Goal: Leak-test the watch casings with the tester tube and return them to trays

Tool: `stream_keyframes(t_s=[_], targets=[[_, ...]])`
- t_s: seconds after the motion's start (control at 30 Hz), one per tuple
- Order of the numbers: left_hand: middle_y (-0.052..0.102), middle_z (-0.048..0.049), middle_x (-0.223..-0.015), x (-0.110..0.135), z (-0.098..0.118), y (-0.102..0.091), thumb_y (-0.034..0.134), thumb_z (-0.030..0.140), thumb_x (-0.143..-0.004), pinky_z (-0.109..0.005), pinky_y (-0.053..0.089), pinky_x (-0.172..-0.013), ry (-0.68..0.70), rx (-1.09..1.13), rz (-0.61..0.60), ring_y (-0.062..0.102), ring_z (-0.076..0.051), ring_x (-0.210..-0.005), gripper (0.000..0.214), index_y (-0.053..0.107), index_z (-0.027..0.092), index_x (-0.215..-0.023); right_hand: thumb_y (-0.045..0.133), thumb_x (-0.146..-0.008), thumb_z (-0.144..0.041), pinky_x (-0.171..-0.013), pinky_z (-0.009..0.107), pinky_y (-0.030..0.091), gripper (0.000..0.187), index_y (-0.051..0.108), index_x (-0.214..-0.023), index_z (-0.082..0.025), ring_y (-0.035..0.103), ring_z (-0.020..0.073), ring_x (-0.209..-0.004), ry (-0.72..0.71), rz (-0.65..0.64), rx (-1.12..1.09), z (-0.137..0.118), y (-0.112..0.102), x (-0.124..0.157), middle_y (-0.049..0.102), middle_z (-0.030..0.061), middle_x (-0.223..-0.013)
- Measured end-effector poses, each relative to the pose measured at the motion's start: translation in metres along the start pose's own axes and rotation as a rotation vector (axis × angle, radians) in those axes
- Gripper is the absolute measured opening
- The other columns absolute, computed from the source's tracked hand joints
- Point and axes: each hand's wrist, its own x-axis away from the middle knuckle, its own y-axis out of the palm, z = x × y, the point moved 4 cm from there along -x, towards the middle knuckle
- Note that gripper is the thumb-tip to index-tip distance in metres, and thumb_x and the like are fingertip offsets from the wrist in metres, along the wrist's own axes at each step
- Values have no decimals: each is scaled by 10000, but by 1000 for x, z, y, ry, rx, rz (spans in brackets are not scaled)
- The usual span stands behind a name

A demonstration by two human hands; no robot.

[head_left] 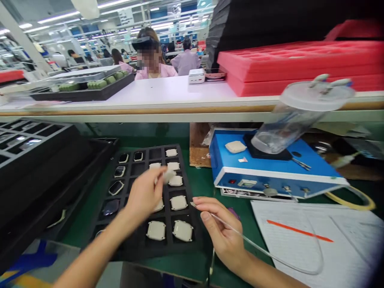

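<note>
My left hand (147, 188) is over the black foam tray (136, 245), its fingers closed on a cream watch case (169, 176), partly hidden and blurred. Cream watch cases (179, 203) sit in the tray's right-hand pockets, and dark-faced watch pieces (116, 187) lie in its left column. Just beyond the tray's right edge, my right hand (223, 232) pinches the end of a thin clear tube (255, 245). A small pale tip (193, 204) pokes out past the fingers, and the tube loops back over the papers.
A blue box (228, 168) with knobs carries a cream case (235, 147) and a tilted clear canister (282, 124). Papers (288, 244) with an orange stick (300, 231) lie at right. Black trays (39, 176) are stacked at left. Red foam trays (300, 68) rest on the shelf; co-workers sit beyond.
</note>
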Motion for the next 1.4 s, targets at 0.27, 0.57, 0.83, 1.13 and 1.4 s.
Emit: stream_keyframes(t_s=[0.27,0.57,0.83,1.13,1.4], targets=[[767,-86,-1163,-125,-73,-11,687,334,-986,-451,564,-986,-158,-147,-114,726,-232,-1059,215,739,158,-1098,591,-1029,-214,-851,341,638,170,756,-1028,-253,759,220,-1022,8,-16,55,5,-1,4,772,93,-1079],[738,-118,-1213,-108,-97,-34,758,394,-921,-551,481,-1080,-408,-383,-60,660,-313,-1222,288,741,150,-1073,604,-1028,-214,-851,296,619,161,756,-1017,-263,752,188,-1006,37,-50,53,6,2,5,775,64,-1060],[729,-201,-1232,-71,-43,-36,689,256,-939,-489,527,-1054,-369,-41,35,677,-326,-1213,327,708,95,-1222,600,-1036,-223,-839,332,632,175,763,-1070,-276,755,189,-955,38,6,6,5,-1,3,770,59,-1069],[787,-128,-1157,87,23,54,810,385,-834,-350,594,-974,-387,961,170,750,-248,-1082,531,708,161,-1304,587,-1034,-175,-879,328,631,191,756,-1076,-255,754,188,-1014,3,54,-20,-5,-4,-2,787,57,-1058],[822,-104,-1040,89,23,67,922,287,-740,-290,650,-819,-475,1168,263,804,-219,-889,478,741,159,-1163,595,-1036,-175,-913,336,623,190,754,-1081,-268,758,195,-1055,15,40,-50,-2,-3,2,782,59,-1095]])
